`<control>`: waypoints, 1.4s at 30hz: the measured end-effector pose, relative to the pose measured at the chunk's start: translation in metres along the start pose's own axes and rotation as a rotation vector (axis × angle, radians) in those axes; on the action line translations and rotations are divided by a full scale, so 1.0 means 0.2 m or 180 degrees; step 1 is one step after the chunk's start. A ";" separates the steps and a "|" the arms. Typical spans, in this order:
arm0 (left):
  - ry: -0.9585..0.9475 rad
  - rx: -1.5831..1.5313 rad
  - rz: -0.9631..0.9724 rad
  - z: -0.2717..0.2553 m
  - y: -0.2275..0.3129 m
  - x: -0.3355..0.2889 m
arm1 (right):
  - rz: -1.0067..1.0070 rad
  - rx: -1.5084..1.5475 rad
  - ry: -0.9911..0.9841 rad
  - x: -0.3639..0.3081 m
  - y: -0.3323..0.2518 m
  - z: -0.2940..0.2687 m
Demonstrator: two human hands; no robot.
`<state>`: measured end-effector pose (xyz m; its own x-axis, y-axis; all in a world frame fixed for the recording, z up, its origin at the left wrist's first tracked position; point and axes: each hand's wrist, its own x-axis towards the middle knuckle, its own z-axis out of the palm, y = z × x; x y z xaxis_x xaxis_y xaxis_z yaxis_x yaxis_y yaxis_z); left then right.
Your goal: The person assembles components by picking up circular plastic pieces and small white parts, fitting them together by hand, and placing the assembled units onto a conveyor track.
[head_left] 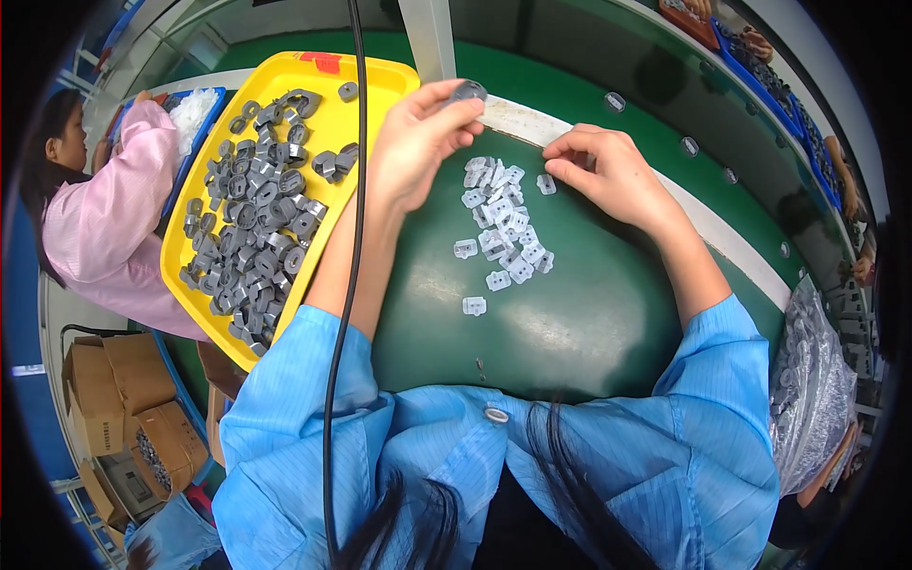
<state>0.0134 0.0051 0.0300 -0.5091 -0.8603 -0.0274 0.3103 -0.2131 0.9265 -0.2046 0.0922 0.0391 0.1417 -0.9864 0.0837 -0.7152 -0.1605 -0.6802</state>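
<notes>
My left hand [418, 142] is raised beyond the far end of the pile, pinching a dark grey round plastic part [469, 91] between thumb and fingers. Across from it, my right hand [608, 174] hovers with its fingers curled and the thumb and index tips slightly apart; nothing shows between them. Just below that thumb lies a single small translucent plastic piece [545, 184]. Several more such pieces form a loose pile [503, 218] on the green table mat [560, 328], between my forearms. Left of my left forearm, a yellow tray [385, 81] holds many grey plastic parts [261, 218].
A black cable [358, 180] hangs down in front of the tray and my left sleeve. Past the pale table edge [722, 237] runs a green belt with spaced small parts [690, 146]. A plastic bag [812, 380] stands right; cardboard boxes [123, 380] and a pink-sleeved person [119, 204] are left.
</notes>
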 end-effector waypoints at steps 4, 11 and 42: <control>0.0029 0.0373 -0.0027 0.07 -0.08 -0.03 | -0.0658 -0.0309 0.0109 -0.02 -0.03 0.04; 0.0036 0.0907 0.0636 0.09 -0.14 -0.03 | 0.0261 0.2180 -0.0108 0.12 -0.12 -0.01; 0.0375 0.2120 0.1913 0.17 -0.16 -0.10 | 0.0304 0.2197 0.0106 0.17 -0.07 0.05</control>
<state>-0.0140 0.0447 0.0127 -0.3145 -0.7897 0.5268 -0.0504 0.5681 0.8214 -0.1834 0.0603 0.0437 0.0708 -0.9974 0.0152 -0.1233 -0.0239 -0.9921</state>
